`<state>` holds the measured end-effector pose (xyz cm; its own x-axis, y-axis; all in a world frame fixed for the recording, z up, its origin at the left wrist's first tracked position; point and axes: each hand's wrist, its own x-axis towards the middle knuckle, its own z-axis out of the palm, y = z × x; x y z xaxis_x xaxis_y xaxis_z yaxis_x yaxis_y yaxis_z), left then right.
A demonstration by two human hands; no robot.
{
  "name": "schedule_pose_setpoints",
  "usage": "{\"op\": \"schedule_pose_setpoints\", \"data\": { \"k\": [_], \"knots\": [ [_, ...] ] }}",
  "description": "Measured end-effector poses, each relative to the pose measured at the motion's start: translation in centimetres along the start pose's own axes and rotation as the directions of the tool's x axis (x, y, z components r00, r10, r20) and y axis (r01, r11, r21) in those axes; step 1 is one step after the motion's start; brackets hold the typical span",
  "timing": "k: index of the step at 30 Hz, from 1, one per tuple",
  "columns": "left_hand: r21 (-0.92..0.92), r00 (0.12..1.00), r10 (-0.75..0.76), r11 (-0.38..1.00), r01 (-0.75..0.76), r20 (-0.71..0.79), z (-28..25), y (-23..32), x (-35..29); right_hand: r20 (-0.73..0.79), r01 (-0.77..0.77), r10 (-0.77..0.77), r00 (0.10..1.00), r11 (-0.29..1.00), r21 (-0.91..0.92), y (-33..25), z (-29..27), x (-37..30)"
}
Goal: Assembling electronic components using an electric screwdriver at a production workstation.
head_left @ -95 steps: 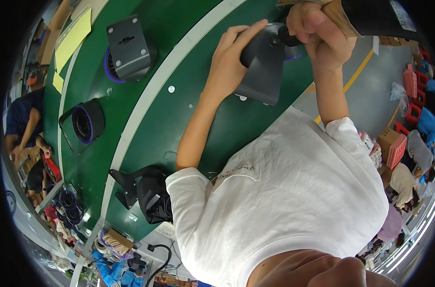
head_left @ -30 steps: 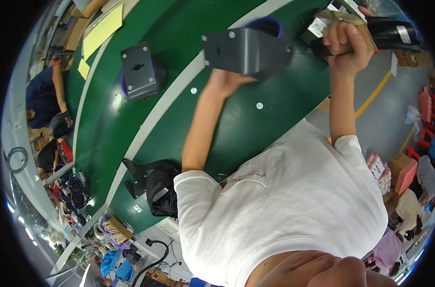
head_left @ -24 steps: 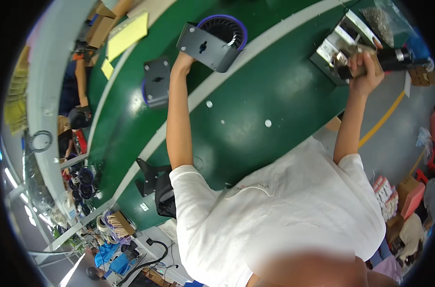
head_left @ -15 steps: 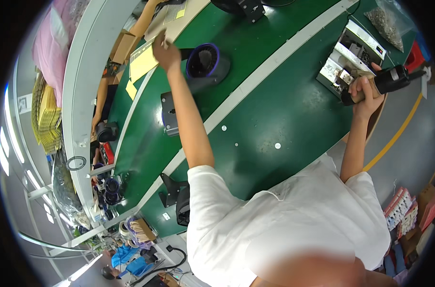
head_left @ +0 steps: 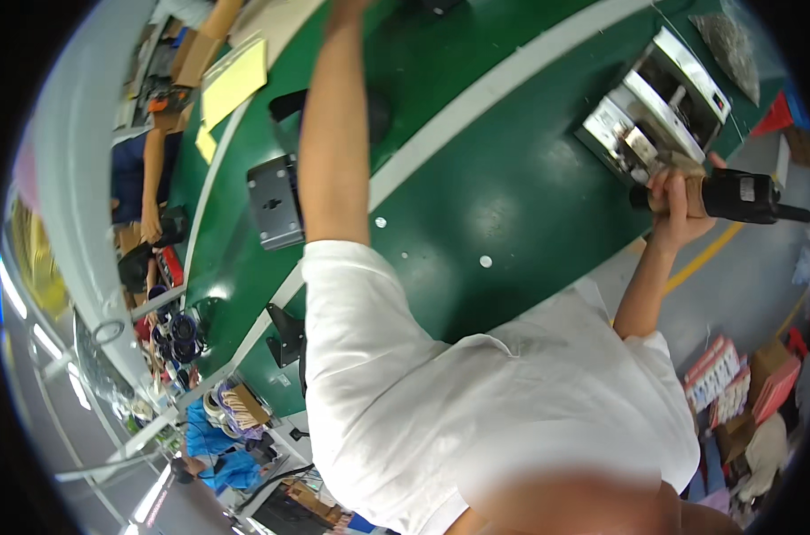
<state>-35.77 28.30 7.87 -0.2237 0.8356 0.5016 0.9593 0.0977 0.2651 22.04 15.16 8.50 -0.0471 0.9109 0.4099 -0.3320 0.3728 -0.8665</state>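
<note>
Tool [head_left: 740,196]: at right, in the worker's grasp over the table [head_left: 449,223] edge, just beside the box [head_left: 663,116] (contact between the two cannot be told). Right hand [head_left: 678,201]: fingers folded round the tan-wrapped section. Left hand [head_left: 348,7]: only its base shows, blurred, at the upper edge of view; finger state cannot be told. A bracket [head_left: 275,203] lies left of that forearm.

Handling, judged by look: stiff body, moderately heavy, most mass probably in the thick black section. Black shell likely slicker than the wrap, so the wrap is the better hold. Does not appear fragile.

Orientation: long axis runs side to side, nearly level in view, sinking slightly rightward. Short black nose points left, above the table; thin black tail points right, past the edge.
</note>
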Motion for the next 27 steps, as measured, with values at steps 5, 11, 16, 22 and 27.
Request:
{"op": "schedule_pose_setpoints", "data": {
  "k": [5,11,16,22,27],
  "knots": [
    [-0.338,0.984,-0.06,0.934,0.114,0.166,1.6,7.2,-0.7,-0.067,0.145,-0.134,0.989,0.972,0.185,-2.4,-1.0,0.7],
    [-0.185,0.783,-0.62,0.765,0.617,0.047,0.4,3.3,-3.5,0.007,0.225,-0.225,0.974,0.973,0.046,-1.8,1.1,3.3],
    [-0.078,0.929,-0.252,0.968,0.24,-0.272,-2.8,15.5,-14.0,-0.028,0.308,-0.32,0.947,0.928,-0.209,-1.2,2.2,3.9],
    [-0.51,0.99,0.021,0.856,-0.089,-0.138,-8.0,26.3,-24.9,-0.174,0.21,-0.126,0.977,0.737,0.643,1.8,4.7,3.1],
    [-0.617,0.996,0.076,0.781,-0.093,-0.054,-7.1,28.9,-30.0,0.032,0.188,-0.185,0.982,0.977,-0.102,0.3,5.1,3.9]
  ]
}}
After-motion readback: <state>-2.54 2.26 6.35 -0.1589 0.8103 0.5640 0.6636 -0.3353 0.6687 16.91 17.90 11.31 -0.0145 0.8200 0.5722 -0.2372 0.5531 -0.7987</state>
